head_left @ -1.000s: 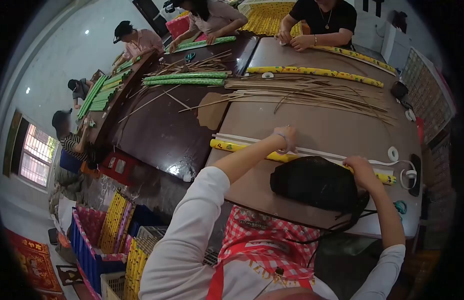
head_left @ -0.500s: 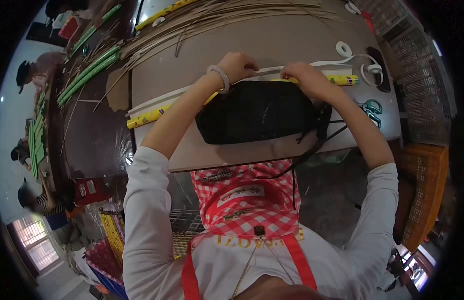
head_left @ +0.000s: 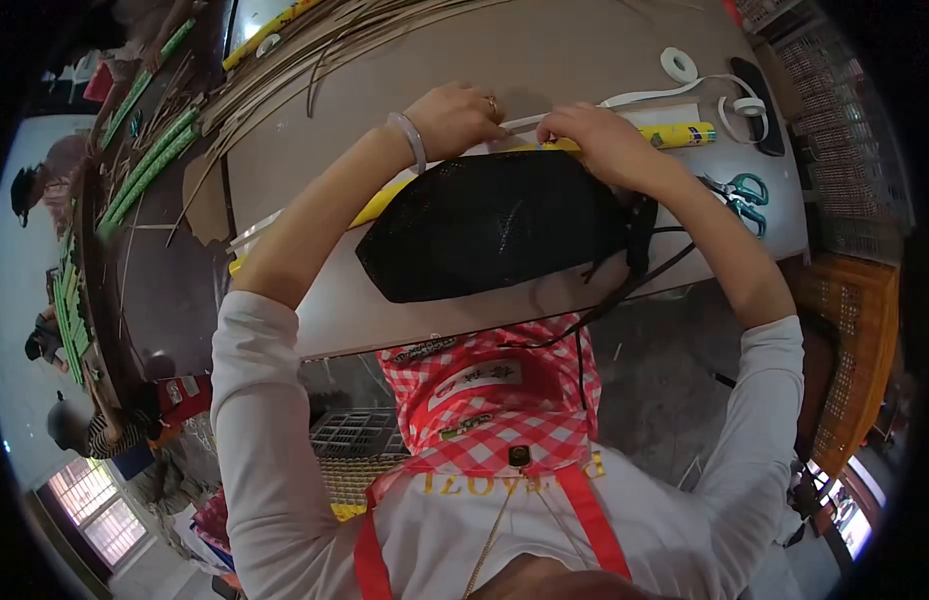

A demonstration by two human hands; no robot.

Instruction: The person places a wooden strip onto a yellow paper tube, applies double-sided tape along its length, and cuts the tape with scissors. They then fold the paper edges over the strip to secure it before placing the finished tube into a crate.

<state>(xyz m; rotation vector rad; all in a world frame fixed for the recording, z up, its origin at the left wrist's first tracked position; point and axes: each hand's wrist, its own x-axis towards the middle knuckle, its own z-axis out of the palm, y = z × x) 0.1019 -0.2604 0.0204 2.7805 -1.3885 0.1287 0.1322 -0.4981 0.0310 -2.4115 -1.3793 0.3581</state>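
Observation:
A white tape strip (head_left: 526,122) spans the short gap between my hands and lies along a long yellow printed tube (head_left: 680,135). My left hand (head_left: 453,118), with a bracelet at its wrist, has its curled fingertips closed on the strip. Close by on the right, my right hand (head_left: 607,145) pinches the strip with bent fingers, just above the tube. A black mesh-faced object (head_left: 495,225) with a dark cord sits in front of both hands and hides the tube's middle. The tube's left part passes behind my left forearm.
Two white tape rolls, one flat (head_left: 679,66) and one partly unwound (head_left: 750,107), lie at the right. Teal-handled scissors (head_left: 750,195) are near my right forearm. Long thin strips (head_left: 385,50) cross the far side. Green tubes (head_left: 150,170) and other people are at the left.
The view has shifted a little, and both hands sit slightly farther left in it. My right hand's fingers have moved closer to my left hand along the tape.

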